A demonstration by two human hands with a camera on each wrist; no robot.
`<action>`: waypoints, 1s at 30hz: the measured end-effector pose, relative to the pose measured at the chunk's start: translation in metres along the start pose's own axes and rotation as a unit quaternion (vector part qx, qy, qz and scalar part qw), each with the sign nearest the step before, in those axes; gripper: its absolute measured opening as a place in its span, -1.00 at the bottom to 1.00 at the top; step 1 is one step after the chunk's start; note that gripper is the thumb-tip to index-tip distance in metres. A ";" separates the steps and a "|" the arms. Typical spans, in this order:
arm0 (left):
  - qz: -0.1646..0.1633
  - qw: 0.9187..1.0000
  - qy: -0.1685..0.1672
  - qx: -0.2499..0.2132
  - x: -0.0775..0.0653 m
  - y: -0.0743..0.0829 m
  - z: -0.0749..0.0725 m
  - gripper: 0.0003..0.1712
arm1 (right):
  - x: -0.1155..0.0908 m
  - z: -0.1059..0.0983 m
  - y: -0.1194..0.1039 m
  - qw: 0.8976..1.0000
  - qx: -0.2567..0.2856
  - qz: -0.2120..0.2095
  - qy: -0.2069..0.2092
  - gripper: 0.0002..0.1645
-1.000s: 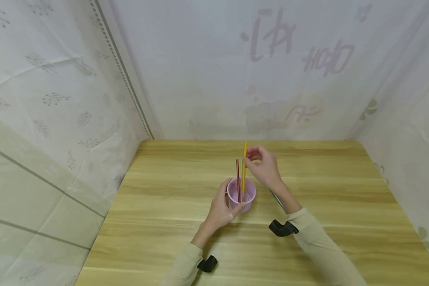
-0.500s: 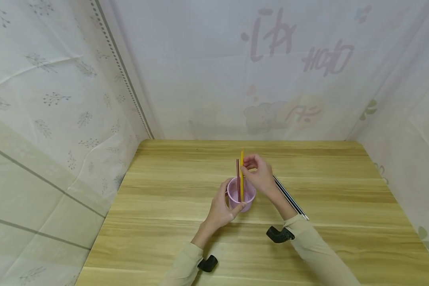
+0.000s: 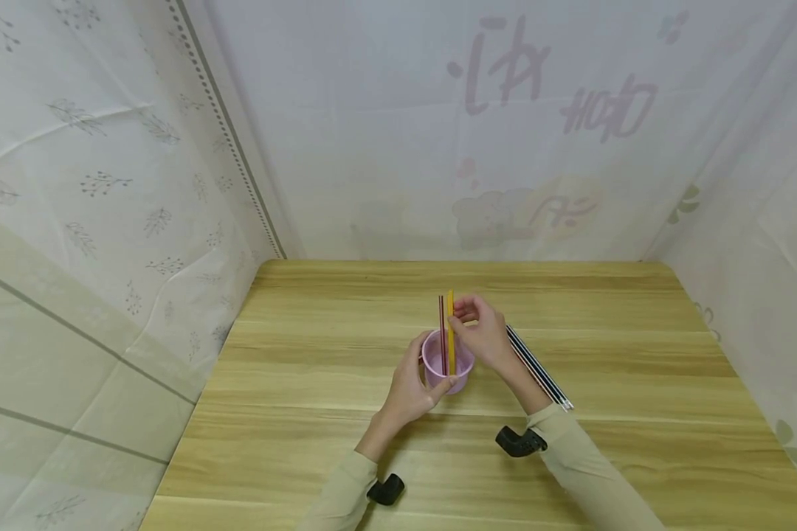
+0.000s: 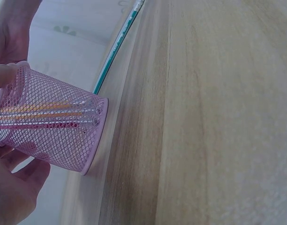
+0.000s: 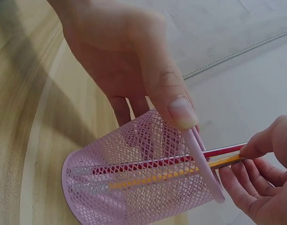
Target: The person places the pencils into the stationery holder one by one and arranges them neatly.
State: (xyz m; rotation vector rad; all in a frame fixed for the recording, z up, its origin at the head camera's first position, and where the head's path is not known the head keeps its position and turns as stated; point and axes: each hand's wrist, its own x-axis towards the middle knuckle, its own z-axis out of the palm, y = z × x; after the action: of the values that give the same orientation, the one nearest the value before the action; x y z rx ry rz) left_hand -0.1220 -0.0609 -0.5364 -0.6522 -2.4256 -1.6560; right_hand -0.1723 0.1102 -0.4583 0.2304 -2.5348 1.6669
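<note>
My left hand (image 3: 408,387) holds a pink mesh pencil cup (image 3: 461,383) upright on the table, with the thumb over the near rim. Inside the cup stand dark red pencils (image 3: 442,324) and yellow pencils (image 3: 451,339), side by side. In the left wrist view, two yellow-orange shafts (image 4: 45,108) show through the mesh. The right hand (image 3: 481,332) pinches a yellow pencil near its upper part, above the rim. The right wrist view has the right thumb and fingers (image 5: 274,173) close to the red pencil too; the cup's lower ends of pencils reach its base.
Several dark striped pencils (image 3: 538,369) lie slanted on the wooden table (image 3: 305,428), partly under the right forearm. A green pencil (image 4: 117,49) shows on the tabletop in the left wrist view. Patterned cloth walls (image 3: 372,147) stand behind and beside the table.
The right hand has come down and slightly left, lowering the yellow pencil into the cup. The striped pencils on the table have come into fuller view. The left hand and cup stay put.
</note>
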 end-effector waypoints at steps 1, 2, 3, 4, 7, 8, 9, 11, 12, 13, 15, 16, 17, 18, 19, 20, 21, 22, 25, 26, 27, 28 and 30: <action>-0.002 1.000 0.000 0.002 0.000 0.000 0.000 0.01 | 0.000 0.000 0.000 1.000 0.001 0.002 0.000 -0.73; -0.003 1.000 0.000 0.002 0.000 0.000 0.000 0.02 | 0.000 -0.001 0.000 1.000 0.002 0.003 -0.001 -0.72; -0.006 1.000 -0.001 0.004 0.000 0.000 0.000 0.02 | 0.000 -0.001 0.000 1.000 0.005 0.005 0.000 -0.71; -0.006 1.000 -0.001 0.005 0.000 0.000 0.000 0.02 | 0.000 -0.002 0.000 1.000 0.005 0.005 0.000 -0.71; -0.008 1.000 -0.001 0.009 0.000 -0.001 0.000 0.02 | -0.001 -0.004 0.000 1.000 0.007 0.012 0.000 -0.71; -0.007 1.000 -0.001 0.009 0.000 -0.001 0.001 0.01 | -0.001 -0.005 0.000 1.000 0.007 0.015 0.000 -0.71; -0.006 1.000 0.000 0.010 0.000 -0.001 0.001 0.01 | -0.001 -0.006 0.001 1.000 0.007 0.016 0.000 -0.71; -0.005 1.000 0.000 0.010 0.001 -0.001 0.001 0.01 | -0.001 -0.008 0.003 1.000 0.005 0.018 0.002 -0.71; -0.006 1.000 -0.001 0.009 0.001 0.000 0.001 0.01 | -0.001 -0.009 0.004 1.000 0.003 0.016 0.003 -0.71; -0.008 1.000 -0.002 0.008 0.001 0.000 0.001 0.01 | -0.001 -0.010 0.006 1.000 0.003 0.014 0.004 -0.71; -0.012 1.000 -0.002 0.006 0.001 0.000 0.001 0.02 | 0.000 -0.013 0.009 1.000 -0.001 0.012 0.007 -0.71; -0.013 1.000 -0.002 0.004 0.001 0.000 0.001 0.02 | 0.000 -0.014 0.011 1.000 -0.001 0.011 0.009 -0.71; -0.015 1.000 -0.003 0.005 0.001 0.001 0.001 0.02 | 0.001 -0.016 0.012 1.000 0.001 0.012 0.011 -0.71; -0.015 1.000 -0.002 0.004 0.001 0.000 0.001 0.02 | 0.001 -0.018 0.014 1.000 0.002 0.013 0.012 -0.72; -0.015 1.000 -0.001 0.004 0.001 0.000 0.001 0.02 | 0.002 -0.020 0.015 1.000 0.004 0.014 0.015 -0.72; -0.014 1.000 0.001 0.004 0.001 0.000 0.001 0.02 | 0.002 -0.022 0.016 1.000 0.004 0.017 0.016 -0.72; -0.013 1.000 0.002 0.006 0.001 0.000 0.001 0.02 | 0.002 -0.024 0.017 1.000 0.004 0.018 0.018 -0.71; -0.013 1.000 0.002 0.006 0.001 0.000 0.001 0.02 | 0.002 -0.026 0.018 1.000 0.005 0.021 0.021 -0.71; -0.010 1.000 0.005 0.005 0.000 0.000 0.001 0.02 | 0.003 -0.033 0.022 0.999 -0.006 0.029 0.030 -0.70; -0.011 1.000 0.005 0.003 0.000 0.000 0.002 0.02 | 0.003 -0.036 0.023 0.999 -0.010 0.033 0.032 -0.70; -0.011 1.000 0.005 0.003 0.000 0.000 0.002 0.02 | 0.003 -0.038 0.026 0.999 -0.015 0.035 0.036 -0.70; -0.012 1.000 0.006 0.002 0.000 0.000 0.002 0.03 | 0.003 -0.041 0.027 0.998 -0.019 0.038 0.039 -0.71; -0.011 1.000 0.007 0.002 0.000 0.000 0.002 0.03 | 0.003 -0.046 0.033 0.998 -0.030 0.042 0.045 -0.72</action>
State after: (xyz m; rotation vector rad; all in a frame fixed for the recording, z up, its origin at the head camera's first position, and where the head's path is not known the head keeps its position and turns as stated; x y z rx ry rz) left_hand -0.1220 -0.0593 -0.5374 -0.6136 -2.4361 -1.6567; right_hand -0.1813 0.1649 -0.4692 0.0445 -2.5565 1.5869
